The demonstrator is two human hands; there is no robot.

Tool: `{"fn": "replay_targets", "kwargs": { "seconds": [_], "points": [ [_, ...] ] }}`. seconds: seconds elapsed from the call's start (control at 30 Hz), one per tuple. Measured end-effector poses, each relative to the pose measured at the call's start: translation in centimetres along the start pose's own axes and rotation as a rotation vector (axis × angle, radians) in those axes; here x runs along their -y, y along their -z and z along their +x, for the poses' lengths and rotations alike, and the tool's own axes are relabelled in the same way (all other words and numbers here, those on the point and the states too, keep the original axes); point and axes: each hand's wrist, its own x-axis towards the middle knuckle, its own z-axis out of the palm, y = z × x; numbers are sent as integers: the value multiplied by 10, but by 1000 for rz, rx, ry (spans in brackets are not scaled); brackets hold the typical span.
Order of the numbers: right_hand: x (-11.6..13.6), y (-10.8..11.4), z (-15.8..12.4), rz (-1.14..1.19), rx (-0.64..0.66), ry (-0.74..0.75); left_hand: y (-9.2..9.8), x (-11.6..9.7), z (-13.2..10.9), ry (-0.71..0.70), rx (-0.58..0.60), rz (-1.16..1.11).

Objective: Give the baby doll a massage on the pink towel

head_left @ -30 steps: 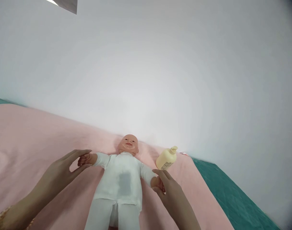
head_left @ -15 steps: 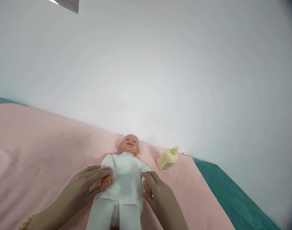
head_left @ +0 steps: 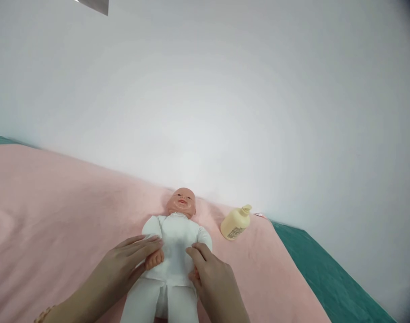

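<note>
The doll (head_left: 174, 251) lies on its back on the pink blanket (head_left: 56, 202), near the far edge by the wall. Left hand (head_left: 124, 264) and right hand (head_left: 211, 280) each pinch a doll hand, folding its arms over the chest. A bottle (head_left: 236, 222) lies just beside it, within reach.

A green bed (head_left: 329, 287) is covered by a pink blanket (head_left: 56, 211). A baby doll (head_left: 174, 251) is laid flat on it, and a yellow bottle (head_left: 236, 222) is laid near the doll's head.
</note>
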Motion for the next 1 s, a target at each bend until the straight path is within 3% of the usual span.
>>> {"fn": "replay_targets", "kwargs": {
  "seconds": [0.37, 0.57, 0.8, 0.9, 1.0],
  "points": [
    [9, -8, 9, 100, 32, 31, -2, 2, -2, -17, -9, 8],
    [-3, 7, 4, 291, 83, -89, 4, -2, 4, -1, -10, -23],
    [-27, 34, -8, 516, 69, -289, 41, 11, 10, 469, 32, -159],
    [-43, 39, -13, 560, 50, -405, 59, 20, 12, 602, -14, -74],
    [-57, 39, -19, 555, 109, -532, 68, 26, 15, 715, -23, 68]
  ]
}}
